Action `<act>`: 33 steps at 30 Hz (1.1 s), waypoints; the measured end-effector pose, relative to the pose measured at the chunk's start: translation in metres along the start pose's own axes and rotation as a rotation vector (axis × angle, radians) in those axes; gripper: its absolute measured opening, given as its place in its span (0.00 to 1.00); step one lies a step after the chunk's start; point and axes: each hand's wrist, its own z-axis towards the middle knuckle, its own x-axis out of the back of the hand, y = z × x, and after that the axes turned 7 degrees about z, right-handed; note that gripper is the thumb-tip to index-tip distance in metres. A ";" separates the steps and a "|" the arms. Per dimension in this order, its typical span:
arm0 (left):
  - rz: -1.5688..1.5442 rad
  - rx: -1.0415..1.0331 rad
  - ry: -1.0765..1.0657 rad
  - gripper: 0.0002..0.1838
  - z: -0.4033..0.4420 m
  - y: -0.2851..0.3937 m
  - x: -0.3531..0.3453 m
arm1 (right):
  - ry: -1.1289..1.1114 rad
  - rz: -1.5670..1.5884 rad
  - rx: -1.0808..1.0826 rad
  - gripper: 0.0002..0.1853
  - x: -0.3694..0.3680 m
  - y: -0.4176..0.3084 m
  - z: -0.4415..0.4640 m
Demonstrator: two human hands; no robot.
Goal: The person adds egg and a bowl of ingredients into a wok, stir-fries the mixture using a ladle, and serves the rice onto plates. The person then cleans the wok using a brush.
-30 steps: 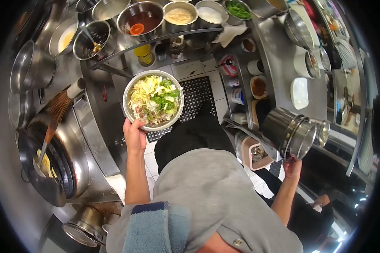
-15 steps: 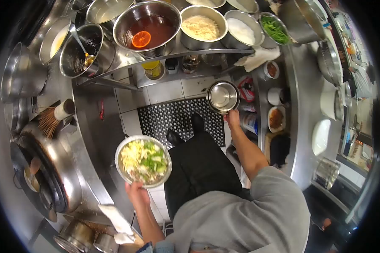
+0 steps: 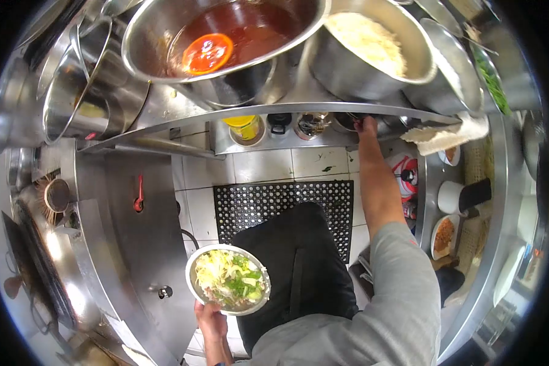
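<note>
My left hand point(image 3: 211, 318) grips the rim of a metal bowl point(image 3: 191, 285) at its lower left. In it lie shredded yellow-white pieces and chopped green vegetables point(image 3: 241, 282), with some pale bits among them. My right hand point(image 3: 366, 125) reaches forward to the low shelf point(image 3: 268, 141) under the counter edge. Its fingers are closed at the rim of a metal bowl point(image 3: 346, 121), mostly hidden beneath the counter. Beside that bowl on the shelf stand a glass jar point(image 3: 313, 125), a black-lidded container point(image 3: 280, 124) and a yellow container point(image 3: 244, 127).
On the counter ahead sit a large pot of red liquid point(image 3: 250, 36) with an orange slice point(image 3: 208, 53) and a pot of pale crumbly food point(image 3: 372, 43). A cloth point(image 3: 448, 135) hangs off the edge. Right-hand shelves hold a dish of brown food point(image 3: 445, 236). A perforated mat point(image 3: 256, 204) covers the floor.
My right hand has carried the stacked metal bowls forward from over the mat to the low shelf. The view has leaned closer to the counter. My left hand still holds the food bowl.
</note>
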 end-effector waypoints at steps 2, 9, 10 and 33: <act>-0.031 0.013 -0.005 0.27 0.007 0.005 -0.007 | 0.066 -0.076 0.099 0.13 0.003 0.006 0.003; -0.054 0.075 -0.024 0.27 0.023 -0.005 0.017 | -0.305 0.246 0.371 0.15 0.069 0.003 -0.056; -0.070 0.085 -0.023 0.27 0.020 -0.004 0.017 | -0.332 -0.124 0.544 0.17 0.103 0.009 -0.065; -0.161 -0.040 0.277 0.30 -0.030 -0.035 0.070 | -0.375 0.087 -0.301 0.05 -0.110 0.294 -0.188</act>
